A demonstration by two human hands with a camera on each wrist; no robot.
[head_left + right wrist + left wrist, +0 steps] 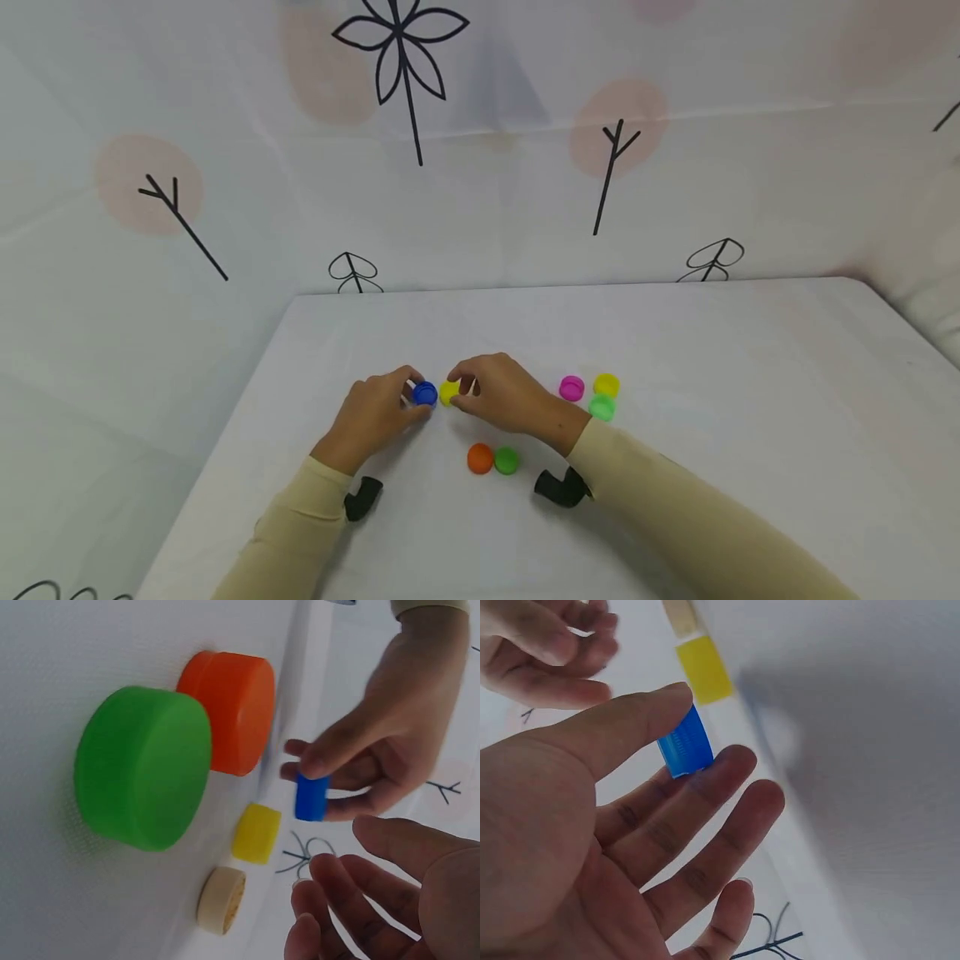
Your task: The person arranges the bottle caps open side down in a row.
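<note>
Pinches the blue cap (425, 393) between thumb and fingers of the left hand (371, 417), with its ringed face toward the head camera. Cannot confirm any contact between blue cap and tabletop (750, 400). Holds nothing in the right hand (502, 392), with thumb and fingers parted, close about the near yellow cap (447, 392) in the head view; shows a gap there in the right wrist view. Could lose the blue cap to a twist or slip, owing to uneven pressure on a small rim. Could bump hands together or shift the near yellow cap, owing to tight working room. Could also push it into the beige cap (214, 900) just beside, owing to a low sideways closing of the right hand. Nearer the body: includes the orange cap (480, 458) and green cap (507, 461), side by side, at risk from a lowered forearm. To the right: includes the pink cap (572, 388), far yellow cap (607, 384) and mint cap (602, 407), grouped; could scatter these, owing to an outward swing of the right sleeve (660, 492).
</note>
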